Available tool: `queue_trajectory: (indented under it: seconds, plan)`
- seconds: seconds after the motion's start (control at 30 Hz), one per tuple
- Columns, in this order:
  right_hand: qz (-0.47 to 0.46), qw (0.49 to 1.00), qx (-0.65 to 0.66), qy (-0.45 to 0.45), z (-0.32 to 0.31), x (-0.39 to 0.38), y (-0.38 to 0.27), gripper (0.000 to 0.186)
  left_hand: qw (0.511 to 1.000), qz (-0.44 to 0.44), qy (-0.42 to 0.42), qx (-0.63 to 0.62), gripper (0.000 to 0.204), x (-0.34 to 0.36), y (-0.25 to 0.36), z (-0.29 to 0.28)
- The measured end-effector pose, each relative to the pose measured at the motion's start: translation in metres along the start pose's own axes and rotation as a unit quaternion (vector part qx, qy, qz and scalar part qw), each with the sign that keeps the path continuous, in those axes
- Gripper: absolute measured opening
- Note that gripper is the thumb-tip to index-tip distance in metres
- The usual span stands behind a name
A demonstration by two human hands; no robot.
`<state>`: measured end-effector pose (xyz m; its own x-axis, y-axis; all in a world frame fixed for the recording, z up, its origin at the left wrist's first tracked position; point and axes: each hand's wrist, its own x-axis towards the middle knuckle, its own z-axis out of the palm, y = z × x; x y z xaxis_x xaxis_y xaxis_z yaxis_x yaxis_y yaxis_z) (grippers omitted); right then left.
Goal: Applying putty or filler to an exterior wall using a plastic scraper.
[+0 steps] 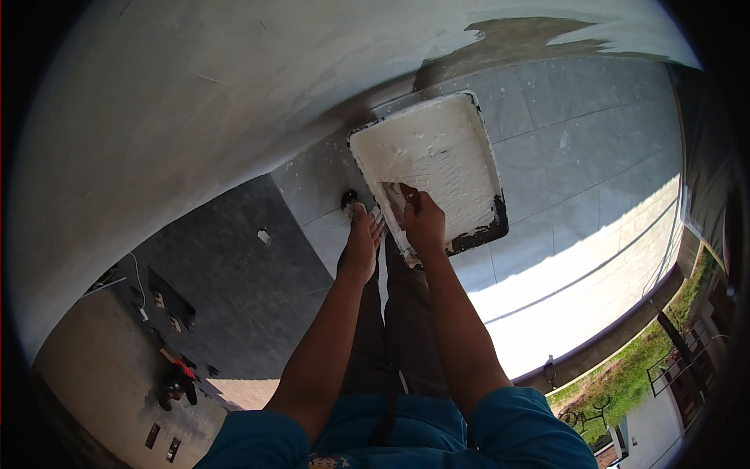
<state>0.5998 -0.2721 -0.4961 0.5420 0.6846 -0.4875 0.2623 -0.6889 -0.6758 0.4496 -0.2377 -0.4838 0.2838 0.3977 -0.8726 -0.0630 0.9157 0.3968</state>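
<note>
My right hand [426,223] grips a flat, paint-smeared scraper [394,199] at the lower left part of a black-rimmed tray [499,219] coated with thick off-white paint or plaster. Beside the tray's left edge, my left hand [363,238] is open, its fingers extended and whitened with the material; whether it touches the rim I cannot tell. A small dark object [348,198], partly behind that hand, sits on the light tiles. My dark-trousered legs are below both forearms.
A patchy plastered wall [203,86] spans the top. Left are dark tiles [234,242], scattered footwear [176,320], a pale cable [139,277] and a red-and-black pile [180,379]. Light tiles [578,148], partly sunlit, extend right to a floor edge, with grass [613,387] beyond.
</note>
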Motion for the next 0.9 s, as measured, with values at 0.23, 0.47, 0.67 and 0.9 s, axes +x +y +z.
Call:
queue_trajectory:
  seconds: [0.23, 0.47, 0.67, 0.9]
  plan:
    - [-0.002, 1.000, -0.021, 0.006, -0.001, 0.001, 0.003, 0.023, 1.000, -0.001, 0.016, 0.021, 0.106, -0.001, 0.000, 0.002]
    - [0.008, 1.000, -0.019, 0.012, -0.002, 0.003, 0.012, 0.024, 0.999, 0.006, 0.024, 0.021, 0.106, -0.001, -0.001, 0.005]
    - [-0.003, 0.999, -0.014, 0.047, -0.001, 0.007, 0.008, 0.023, 1.000, -0.001, 0.022, 0.004, 0.106, 0.000, -0.003, 0.001]
    - [0.017, 0.999, 0.020, 0.025, 0.000, 0.019, 0.014, 0.024, 1.000, 0.003, 0.020, 0.005, 0.108, 0.001, -0.002, 0.001]
